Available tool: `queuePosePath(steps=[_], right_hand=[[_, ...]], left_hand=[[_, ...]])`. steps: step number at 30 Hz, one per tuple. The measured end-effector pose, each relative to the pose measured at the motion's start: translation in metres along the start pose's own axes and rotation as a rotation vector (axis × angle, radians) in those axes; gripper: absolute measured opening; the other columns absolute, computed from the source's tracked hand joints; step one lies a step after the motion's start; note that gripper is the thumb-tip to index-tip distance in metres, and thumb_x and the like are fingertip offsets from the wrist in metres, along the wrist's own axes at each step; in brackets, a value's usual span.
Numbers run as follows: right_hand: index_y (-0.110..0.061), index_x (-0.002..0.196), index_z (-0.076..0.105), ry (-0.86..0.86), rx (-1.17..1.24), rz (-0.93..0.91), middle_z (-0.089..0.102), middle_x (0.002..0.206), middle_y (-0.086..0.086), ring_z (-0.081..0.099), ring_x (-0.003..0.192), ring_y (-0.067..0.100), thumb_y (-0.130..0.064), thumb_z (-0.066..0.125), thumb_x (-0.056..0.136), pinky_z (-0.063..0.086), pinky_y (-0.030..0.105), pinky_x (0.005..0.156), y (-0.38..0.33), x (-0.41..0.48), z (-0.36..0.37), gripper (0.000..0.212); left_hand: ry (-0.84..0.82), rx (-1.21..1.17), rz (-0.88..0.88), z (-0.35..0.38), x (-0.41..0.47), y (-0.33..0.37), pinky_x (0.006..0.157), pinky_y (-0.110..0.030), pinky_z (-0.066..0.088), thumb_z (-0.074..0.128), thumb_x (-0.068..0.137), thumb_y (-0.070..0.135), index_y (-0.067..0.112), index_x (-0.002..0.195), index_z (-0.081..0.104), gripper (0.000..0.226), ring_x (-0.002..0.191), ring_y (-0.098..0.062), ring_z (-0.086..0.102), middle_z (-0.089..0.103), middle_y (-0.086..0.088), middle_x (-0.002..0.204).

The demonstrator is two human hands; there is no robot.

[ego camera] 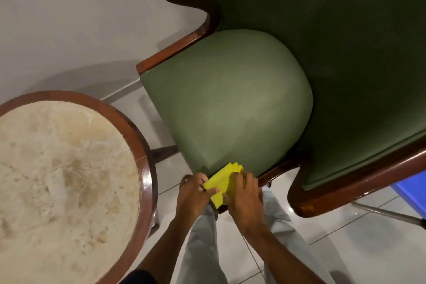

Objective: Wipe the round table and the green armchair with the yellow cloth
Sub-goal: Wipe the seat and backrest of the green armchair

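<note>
Underfoot you have pale glossy floor tiles [345,249], and a plain light wall [80,18] closes the far left. At near left sits the round table [147,173] — its mottled cream surface ringed by a dark polished wood rim. The green armchair [230,103] fills the middle and right, its rounded seat cushion bulging toward you inside a curved wooden frame. Both your hands meet at the cushion's near edge: the left hand [193,193] and the right hand [244,193] have their fingers clamped on the folded yellow cloth [222,180], which presses against the seat front. Only a narrow strip of floor separates the table rim from the chair's left side — the widest open tiles lie at near right, beside your light trouser legs [202,249].
</note>
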State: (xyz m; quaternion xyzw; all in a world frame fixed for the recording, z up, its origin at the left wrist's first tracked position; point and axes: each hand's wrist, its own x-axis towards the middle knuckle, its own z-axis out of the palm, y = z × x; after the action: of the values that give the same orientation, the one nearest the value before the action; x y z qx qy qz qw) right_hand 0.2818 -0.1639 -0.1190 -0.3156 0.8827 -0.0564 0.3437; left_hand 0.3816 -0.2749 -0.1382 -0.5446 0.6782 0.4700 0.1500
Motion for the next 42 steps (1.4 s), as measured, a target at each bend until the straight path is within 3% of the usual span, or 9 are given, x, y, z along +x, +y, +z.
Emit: queuePosePath(steps=[9, 15, 20, 24, 27, 30, 34, 37, 42], right_hand=[[-0.025, 0.143, 0.036, 0.385, 0.376, -0.189, 0.043, 0.148, 0.012, 0.040, 0.134, 0.027, -0.046, 0.051, 0.088, 0.038, 0.041, 0.106, -0.059, -0.038, -0.116, 0.061], [-0.050, 0.140, 0.015, 0.398, 0.788, -0.140, 0.030, 0.134, -0.025, 0.032, 0.120, -0.015, -0.034, 0.069, 0.083, 0.024, 0.004, 0.102, -0.033, 0.000, -0.271, 0.080], [-0.023, 0.137, 0.039, 0.358, 1.036, 0.114, 0.060, 0.100, -0.002, 0.064, 0.090, 0.015, -0.017, 0.086, 0.069, 0.054, 0.039, 0.087, 0.052, 0.033, -0.389, 0.083], [-0.028, 0.124, 0.046, 0.810, 0.651, 0.043, 0.050, 0.112, -0.007, 0.048, 0.094, 0.003, -0.021, 0.083, 0.071, 0.040, 0.019, 0.078, 0.111, 0.034, -0.438, 0.065], [-0.023, 0.115, 0.051, 1.051, 0.455, 0.026, 0.040, 0.115, 0.000, 0.050, 0.099, 0.013, -0.014, 0.072, 0.083, 0.046, 0.026, 0.079, 0.147, 0.037, -0.450, 0.039], [-0.014, 0.112, 0.061, 0.914, 0.122, 0.136, 0.040, 0.142, 0.019, 0.043, 0.129, 0.041, -0.022, 0.062, 0.091, 0.041, 0.051, 0.100, 0.175, 0.052, -0.450, 0.022], [-0.013, 0.149, 0.031, 0.703, -0.100, 0.139, 0.023, 0.161, 0.013, 0.017, 0.149, 0.030, -0.051, 0.040, 0.096, 0.023, 0.049, 0.117, 0.184, 0.063, -0.433, 0.066], [-0.007, 0.151, 0.026, 0.759, -0.351, 0.045, 0.017, 0.161, 0.018, 0.010, 0.150, 0.032, -0.038, 0.046, 0.095, 0.013, 0.053, 0.120, 0.185, 0.076, -0.430, 0.068], [-0.010, 0.152, 0.024, 0.648, -0.522, -0.063, 0.022, 0.160, 0.018, 0.018, 0.147, 0.040, -0.031, 0.057, 0.092, 0.024, 0.062, 0.115, 0.186, 0.099, -0.434, 0.072]], left_hand=[[-0.096, -0.855, 0.029, -0.085, -0.043, 0.074, 0.054, -0.023, 0.051, 0.077, 0.072, 0.018, 0.021, 0.085, 0.058, 0.024, 0.062, -0.014, 0.058, 0.058, -0.005, 0.071], [-0.256, -1.122, 0.132, -0.093, -0.044, 0.217, 0.057, -0.034, 0.061, 0.058, 0.081, 0.017, 0.015, 0.097, 0.051, 0.018, 0.071, -0.019, 0.071, 0.073, -0.010, 0.088], [-0.472, -1.080, 0.276, -0.050, -0.041, 0.350, 0.060, -0.034, 0.060, 0.061, 0.083, 0.017, 0.012, 0.105, 0.049, 0.025, 0.081, -0.016, 0.073, 0.075, -0.006, 0.093], [-0.411, -0.922, 0.387, -0.001, -0.037, 0.436, 0.056, -0.029, 0.059, 0.066, 0.086, 0.004, 0.018, 0.097, 0.044, 0.028, 0.072, -0.012, 0.072, 0.072, -0.009, 0.090], [-0.345, -0.798, 0.477, 0.045, -0.046, 0.482, 0.059, -0.028, 0.058, 0.069, 0.088, 0.007, 0.020, 0.101, 0.047, 0.028, 0.076, -0.015, 0.070, 0.071, -0.013, 0.098], [-0.134, -0.430, 0.613, 0.071, -0.045, 0.502, 0.078, -0.024, 0.051, 0.061, 0.094, 0.022, 0.024, 0.114, 0.055, 0.021, 0.101, -0.016, 0.064, 0.064, -0.006, 0.121], [0.096, -0.041, 0.683, 0.083, -0.034, 0.466, 0.119, -0.035, 0.022, 0.036, 0.102, 0.041, 0.024, 0.150, 0.031, 0.051, 0.149, -0.014, 0.018, 0.021, 0.003, 0.162], [0.040, 0.171, 0.609, 0.101, -0.022, 0.426, 0.124, -0.035, 0.000, 0.012, 0.095, 0.061, 0.025, 0.155, 0.000, 0.071, 0.150, -0.007, -0.009, -0.006, 0.006, 0.165], [-0.201, 0.134, 0.492, 0.135, -0.023, 0.397, 0.124, -0.035, 0.001, 0.017, 0.094, 0.067, 0.031, 0.152, -0.014, 0.075, 0.151, -0.007, -0.007, -0.011, 0.010, 0.165]])
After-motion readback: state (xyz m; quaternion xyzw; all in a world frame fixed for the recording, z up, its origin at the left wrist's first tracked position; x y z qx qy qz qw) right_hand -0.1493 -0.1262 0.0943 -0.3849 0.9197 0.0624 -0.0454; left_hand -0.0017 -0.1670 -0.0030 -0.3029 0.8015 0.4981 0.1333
